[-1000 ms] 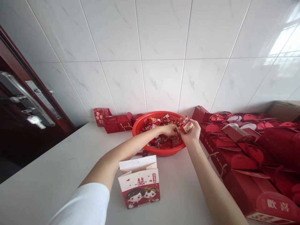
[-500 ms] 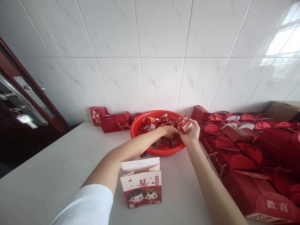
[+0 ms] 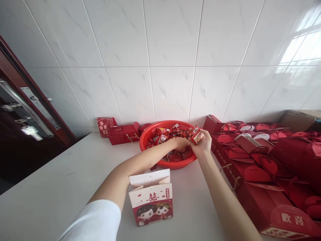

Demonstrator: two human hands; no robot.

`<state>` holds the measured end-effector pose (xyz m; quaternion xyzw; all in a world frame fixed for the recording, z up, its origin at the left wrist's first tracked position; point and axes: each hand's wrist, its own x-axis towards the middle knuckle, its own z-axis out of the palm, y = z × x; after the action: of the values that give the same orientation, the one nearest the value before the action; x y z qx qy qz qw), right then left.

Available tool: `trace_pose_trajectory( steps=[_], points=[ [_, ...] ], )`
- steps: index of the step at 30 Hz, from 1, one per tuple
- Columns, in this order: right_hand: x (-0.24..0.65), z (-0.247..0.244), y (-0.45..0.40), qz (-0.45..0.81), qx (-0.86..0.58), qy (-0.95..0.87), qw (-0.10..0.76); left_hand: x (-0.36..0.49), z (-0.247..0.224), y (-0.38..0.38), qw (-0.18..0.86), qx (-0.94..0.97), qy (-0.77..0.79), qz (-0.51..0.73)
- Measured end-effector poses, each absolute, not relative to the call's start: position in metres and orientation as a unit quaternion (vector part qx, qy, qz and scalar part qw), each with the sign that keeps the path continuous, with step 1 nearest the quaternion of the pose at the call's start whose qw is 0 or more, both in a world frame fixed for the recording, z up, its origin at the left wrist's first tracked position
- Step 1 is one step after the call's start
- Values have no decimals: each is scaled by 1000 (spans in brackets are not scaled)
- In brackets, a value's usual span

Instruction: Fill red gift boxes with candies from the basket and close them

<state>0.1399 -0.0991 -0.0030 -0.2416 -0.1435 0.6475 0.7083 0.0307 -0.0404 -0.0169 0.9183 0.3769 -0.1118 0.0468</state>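
Note:
My right hand [image 3: 205, 144] is closed around several red wrapped candies [image 3: 197, 137], held at the right rim of a red plastic basket [image 3: 143, 140]. My left hand [image 3: 182, 144] reaches over the basket with its fingers curled down toward the wrapped candies [image 3: 163, 137] inside, close beside my right hand. Its fingertips are hidden, so what they grip does not show. In front of the basket a white and red paper gift box [image 3: 151, 204], printed with two cartoon figures, stands upright with its top open.
Rows of red gift boxes [image 3: 260, 201] fill the right side of the white table [image 3: 75, 174]. More red boxes [image 3: 122, 134] stand by the tiled wall at the back left. A cardboard box [image 3: 298, 119] is at the far right; a door with keys [image 3: 31, 131] is left.
The view has shifted slightly. Both hands stay at the basket, the right still holding candies and the left still among the candies, with only small finger movement.

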Motion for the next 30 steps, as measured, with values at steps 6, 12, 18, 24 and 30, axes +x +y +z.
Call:
trace_pose_trajectory(
  steps=[6,12,18,24,30],
  points=[
    [141,-6,-98,649,-241,-157,705,27,-18,-34,89,913,387,-93],
    [142,-8,-97,646,-247,-167,703,4,8,-37,161,908,385,-22],
    [138,-2,-100,653,-241,-171,698,-33,22,-54,324,825,370,279],
    [130,3,-109,703,-253,-262,611,-50,13,-86,378,757,365,389],
    [129,0,-110,703,-249,-329,580,-47,10,-103,268,751,420,434]
  ],
)
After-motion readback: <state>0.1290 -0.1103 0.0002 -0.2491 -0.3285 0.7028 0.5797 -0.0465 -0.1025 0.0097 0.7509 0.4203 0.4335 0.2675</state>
